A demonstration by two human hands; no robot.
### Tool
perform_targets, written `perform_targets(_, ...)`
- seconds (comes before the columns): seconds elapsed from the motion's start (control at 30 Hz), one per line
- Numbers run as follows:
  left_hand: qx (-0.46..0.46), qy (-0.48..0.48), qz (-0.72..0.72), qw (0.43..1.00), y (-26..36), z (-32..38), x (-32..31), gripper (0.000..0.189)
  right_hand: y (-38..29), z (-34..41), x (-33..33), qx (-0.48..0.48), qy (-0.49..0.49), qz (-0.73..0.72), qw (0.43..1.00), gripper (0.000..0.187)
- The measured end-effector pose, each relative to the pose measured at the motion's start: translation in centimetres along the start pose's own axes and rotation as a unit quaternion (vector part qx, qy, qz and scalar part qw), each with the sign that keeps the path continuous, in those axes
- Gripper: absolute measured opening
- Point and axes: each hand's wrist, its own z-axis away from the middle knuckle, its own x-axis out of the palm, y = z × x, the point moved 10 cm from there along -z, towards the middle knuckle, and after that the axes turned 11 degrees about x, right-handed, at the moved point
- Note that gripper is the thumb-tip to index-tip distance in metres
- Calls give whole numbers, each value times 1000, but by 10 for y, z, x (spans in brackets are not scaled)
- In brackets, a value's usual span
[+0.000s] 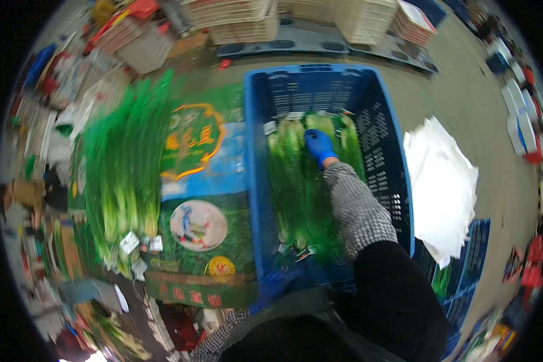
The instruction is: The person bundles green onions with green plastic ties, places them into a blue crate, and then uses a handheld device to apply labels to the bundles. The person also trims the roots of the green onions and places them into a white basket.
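My right hand (320, 148), in a blue glove, reaches into a blue plastic crate (250, 181). Its fingers are curled against the pale stalk ends of long green vegetables, which look like bunched green onions (294, 149); whether they grip a bunch is hidden. Small tags show at several stalk ends in the crate. Blurred and partly covered by dark clothing, my left hand (276, 287), also blue-gloved, is at the crate's near left corner. Left of the crate, more bunches (126, 181) lie on a green printed sheet or carton (199, 267), their tagged stalk ends towards me.
A white sheet (443, 185) lies right of the crate, partly over another blue crate (468, 262). Stacked pale crates (242, 22) stand on a grey pallet (289, 43) beyond. A person (29, 194) is at far left. White boxes (520, 117) line the far right.
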Motion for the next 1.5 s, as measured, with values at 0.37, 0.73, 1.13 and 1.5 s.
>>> perform_targets(0.37,-20,498,-203,843,63,119,-305,21,-237,217,-67,-222,-96,-342,908,24)
perform_targets(0.73,-35,457,-552,696,71,154,-418,26,-264,373,114,-105,-393,-316,857,29)
perform_targets(1.13,-65,424,-486,761,-5,113,-394,31,-244,353,143,93,-481,-599,633,34)
perform_targets(1.5,-15,256,-196,947,35,93,-323,40,-226,362,171,163,-496,-506,686,47)
